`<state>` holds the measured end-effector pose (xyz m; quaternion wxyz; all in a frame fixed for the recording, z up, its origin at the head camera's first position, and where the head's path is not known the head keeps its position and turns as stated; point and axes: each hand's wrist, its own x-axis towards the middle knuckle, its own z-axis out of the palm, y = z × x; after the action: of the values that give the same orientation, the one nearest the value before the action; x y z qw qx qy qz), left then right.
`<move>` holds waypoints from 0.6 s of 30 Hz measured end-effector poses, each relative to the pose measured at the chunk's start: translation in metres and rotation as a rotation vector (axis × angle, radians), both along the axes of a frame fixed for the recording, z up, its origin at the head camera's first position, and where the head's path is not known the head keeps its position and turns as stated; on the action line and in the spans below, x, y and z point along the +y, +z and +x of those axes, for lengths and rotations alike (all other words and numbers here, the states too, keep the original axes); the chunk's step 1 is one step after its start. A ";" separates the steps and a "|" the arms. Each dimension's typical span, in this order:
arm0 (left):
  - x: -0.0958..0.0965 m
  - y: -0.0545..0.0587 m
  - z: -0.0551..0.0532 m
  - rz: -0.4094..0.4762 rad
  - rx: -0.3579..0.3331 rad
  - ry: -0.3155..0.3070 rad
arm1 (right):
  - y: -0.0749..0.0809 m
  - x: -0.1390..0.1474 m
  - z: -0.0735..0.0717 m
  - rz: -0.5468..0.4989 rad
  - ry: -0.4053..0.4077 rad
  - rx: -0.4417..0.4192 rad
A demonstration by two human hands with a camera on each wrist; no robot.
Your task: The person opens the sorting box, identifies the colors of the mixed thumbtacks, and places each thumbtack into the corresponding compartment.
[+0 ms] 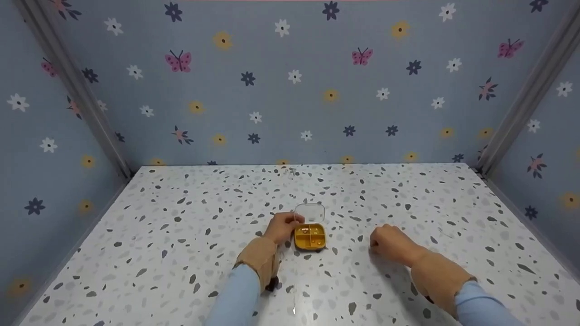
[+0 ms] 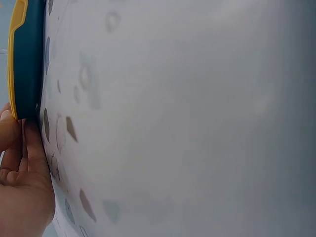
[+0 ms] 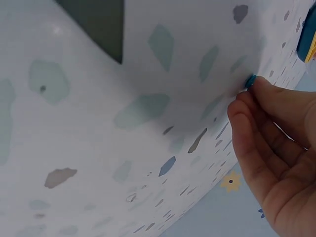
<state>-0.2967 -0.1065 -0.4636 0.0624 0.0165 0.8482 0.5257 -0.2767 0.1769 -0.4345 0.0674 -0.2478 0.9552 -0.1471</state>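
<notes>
A small pill box (image 1: 310,248) with a yellow four-compartment inside and dark teal outer wall stands on the table, its clear lid (image 1: 312,211) swung up at the back. Small pieces lie in some compartments. My left hand (image 1: 282,226) holds the box at its left side; in the left wrist view the thumb (image 2: 9,129) is at the yellow rim and fingers are beside the wall. To the right of the box, my right hand (image 1: 392,243) is low over the table. Between its thumb and fingertips it pinches a tiny teal-blue piece (image 3: 250,81), partly hidden by the fingers.
The white speckled table (image 1: 181,262) reaches back to a blue wall (image 1: 290,104) printed with flowers and butterflies. Similar panels flank both sides, with grey posts (image 1: 528,90) at the back corners.
</notes>
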 end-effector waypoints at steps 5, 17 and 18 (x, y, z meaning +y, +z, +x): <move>0.000 -0.001 0.000 -0.001 0.004 -0.001 | 0.000 -0.003 0.001 0.018 -0.025 -0.005; 0.000 0.000 0.002 -0.018 0.033 -0.020 | -0.001 -0.004 0.002 0.020 0.008 0.054; 0.000 0.000 0.002 -0.020 0.032 -0.019 | -0.001 -0.005 0.002 0.022 0.005 0.052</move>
<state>-0.2942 -0.1065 -0.4631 0.0539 0.0323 0.8541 0.5163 -0.2744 0.1723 -0.4353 0.0455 -0.2532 0.9576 -0.1297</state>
